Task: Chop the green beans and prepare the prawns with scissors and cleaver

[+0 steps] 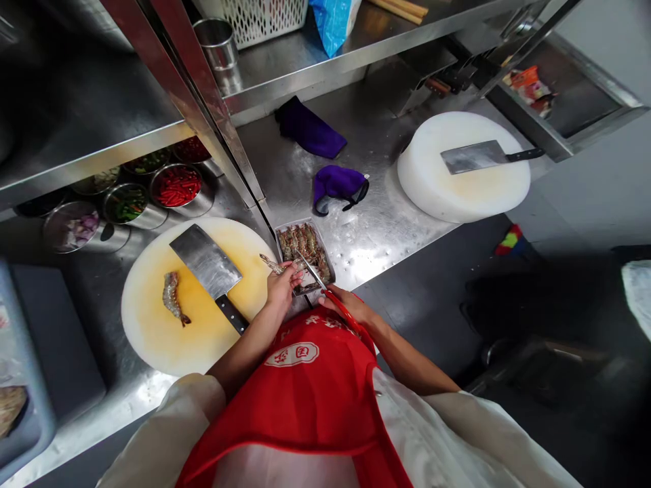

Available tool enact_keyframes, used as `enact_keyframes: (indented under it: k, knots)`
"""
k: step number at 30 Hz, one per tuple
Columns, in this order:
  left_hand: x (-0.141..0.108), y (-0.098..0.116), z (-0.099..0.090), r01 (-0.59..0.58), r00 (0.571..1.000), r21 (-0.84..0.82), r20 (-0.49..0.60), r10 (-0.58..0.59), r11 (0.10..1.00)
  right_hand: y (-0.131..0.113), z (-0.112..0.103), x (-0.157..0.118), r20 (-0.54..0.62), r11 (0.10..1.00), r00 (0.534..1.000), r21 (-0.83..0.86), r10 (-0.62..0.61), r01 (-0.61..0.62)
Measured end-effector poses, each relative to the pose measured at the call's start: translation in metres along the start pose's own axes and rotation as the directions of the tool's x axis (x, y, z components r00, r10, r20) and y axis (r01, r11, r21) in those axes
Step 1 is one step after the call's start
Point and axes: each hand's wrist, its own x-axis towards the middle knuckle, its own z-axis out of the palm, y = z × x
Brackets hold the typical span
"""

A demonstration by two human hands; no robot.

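Pinched in my left hand (283,287) is a shrimp (272,264), its tail end sticking out to the left. My right hand (350,305) grips red-handled scissors (340,306); their metal blades point up and left to the shrimp's other end. Under both hands stands a clear plastic tray (333,261) with several more shrimp (305,242) lying side by side. One shrimp (171,295) lies apart on the round white cutting board (147,339) to the left. A cleaver (206,257) with a black handle rests on that same board.
Steel cups hold red chillies (178,186), green peppers (128,203) and onion pieces (81,229). Purple cloths (338,184) lie behind the tray. On the right, a thick round board (427,183) carries a second cleaver (472,158). A grey bin (48,379) stands at far left.
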Motion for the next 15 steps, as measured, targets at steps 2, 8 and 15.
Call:
enact_keyframes:
  k: [2,8,15]
  knots:
    - [-0.001,0.000,0.001,-0.011,1.000,0.025,0.015,0.010,1.000,0.002,-0.001,0.004,-0.002,1.000,1.000,0.014,0.010,-0.010]
    - [-0.004,0.002,0.003,-0.004,0.998,0.093,0.059,-0.002,0.996,0.016,-0.004,0.012,-0.064,0.996,0.995,-0.062,-0.075,0.071]
    - [-0.001,-0.005,-0.002,0.037,0.997,0.095,0.057,-0.043,0.995,0.035,-0.002,0.008,-0.069,0.985,0.990,-0.132,-0.122,0.112]
